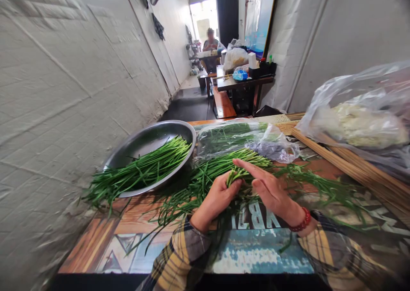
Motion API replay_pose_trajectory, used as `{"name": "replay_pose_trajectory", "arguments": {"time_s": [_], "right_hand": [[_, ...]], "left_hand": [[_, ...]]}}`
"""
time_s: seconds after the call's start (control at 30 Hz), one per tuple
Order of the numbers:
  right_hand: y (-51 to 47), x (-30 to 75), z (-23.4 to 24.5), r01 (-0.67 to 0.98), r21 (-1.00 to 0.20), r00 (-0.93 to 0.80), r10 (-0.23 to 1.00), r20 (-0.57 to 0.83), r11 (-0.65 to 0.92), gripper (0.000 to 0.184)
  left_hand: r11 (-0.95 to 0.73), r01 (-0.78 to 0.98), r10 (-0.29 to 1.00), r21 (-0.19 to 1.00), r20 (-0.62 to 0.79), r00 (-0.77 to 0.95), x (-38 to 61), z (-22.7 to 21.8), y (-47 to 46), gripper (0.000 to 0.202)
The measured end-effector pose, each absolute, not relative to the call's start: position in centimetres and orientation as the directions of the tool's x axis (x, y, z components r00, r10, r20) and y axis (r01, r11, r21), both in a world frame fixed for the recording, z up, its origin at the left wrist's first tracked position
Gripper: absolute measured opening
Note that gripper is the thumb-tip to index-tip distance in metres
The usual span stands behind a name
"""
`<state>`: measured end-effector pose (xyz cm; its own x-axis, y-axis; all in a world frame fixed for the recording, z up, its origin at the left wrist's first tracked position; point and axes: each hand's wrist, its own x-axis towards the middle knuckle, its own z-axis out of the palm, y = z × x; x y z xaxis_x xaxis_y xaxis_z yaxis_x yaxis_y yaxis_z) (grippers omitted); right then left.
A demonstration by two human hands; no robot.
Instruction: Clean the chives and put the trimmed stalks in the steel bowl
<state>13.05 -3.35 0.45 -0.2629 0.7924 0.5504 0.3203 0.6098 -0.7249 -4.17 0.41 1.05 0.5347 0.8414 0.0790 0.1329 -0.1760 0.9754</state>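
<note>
My left hand is closed around a small bunch of green chives, gripping it near its cut ends. My right hand lies beside it with fingers stretched out flat, the fingertips touching the same bunch; a red bead bracelet sits on that wrist. Beneath both hands a loose pile of chives spreads across the patterned table. To the left, a round metal basin holds more chives, laid with their tips hanging over its rim.
A clear plastic bag of chives lies behind the pile. A large plastic bag with pale contents rests on bamboo skewers at right. A tiled wall runs along the left. Farther back stand tables, a bench and a seated person.
</note>
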Motion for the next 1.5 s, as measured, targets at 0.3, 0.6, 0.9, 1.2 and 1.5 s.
{"name": "replay_pose_trajectory", "arguments": {"time_s": [0.3,0.6,0.9,1.2,1.5], "right_hand": [[-3.7,12.6,0.9,0.348,-0.640,-0.375,0.727,0.576,0.686,0.057],[-2.8,12.0,-1.3,0.228,-0.858,-0.266,0.877,0.400,0.460,0.087],[-4.0,9.2,-1.2,-0.008,-0.983,-0.022,0.982,0.186,0.186,0.041],[-1.2,15.7,0.2,-0.441,-0.855,0.247,0.953,0.178,0.274,0.039],[-2.3,20.9,2.4,-0.198,-0.903,0.428,0.862,0.270,0.381,0.051]], "left_hand": [[-0.259,0.160,0.796,0.953,0.117,0.594,-4.0,1.0,0.3,0.025],[-0.537,0.321,0.787,0.780,0.326,0.523,-3.7,0.2,-0.7,0.013],[-0.762,0.532,0.647,0.370,0.397,0.651,-2.2,-1.6,-1.8,0.021],[-0.691,0.703,0.717,0.168,0.280,0.638,-4.1,-1.1,-0.2,0.015],[-0.614,0.787,0.762,-0.051,0.222,0.609,-6.0,0.3,2.8,0.015]]}}
